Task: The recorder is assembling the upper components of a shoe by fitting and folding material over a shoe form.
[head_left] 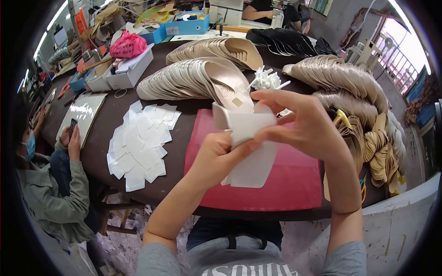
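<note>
Above the red mat [294, 184], both hands hold a pale, curved shoe upper piece [253, 170], bent over at its top. My left hand [216, 154] is closed round its left side, with the thumb lying across the front. On the other side, my right hand [304, 122] pinches the edge between thumb and fingers. A small tan square shows on the beige upper at the end of the stack [184, 83] just beyond. White cut patches [140, 138] lie in a loose heap to the left. Small white sticks [267, 79] are piled behind my right hand.
More beige uppers [212, 48] and black pieces [290, 41] stand at the back. Further stacks [340, 78] and a yellow-handled tool [341, 118] are on the right. A white box [131, 71] stands back left. A person [60, 184] holding a phone sits at the left edge.
</note>
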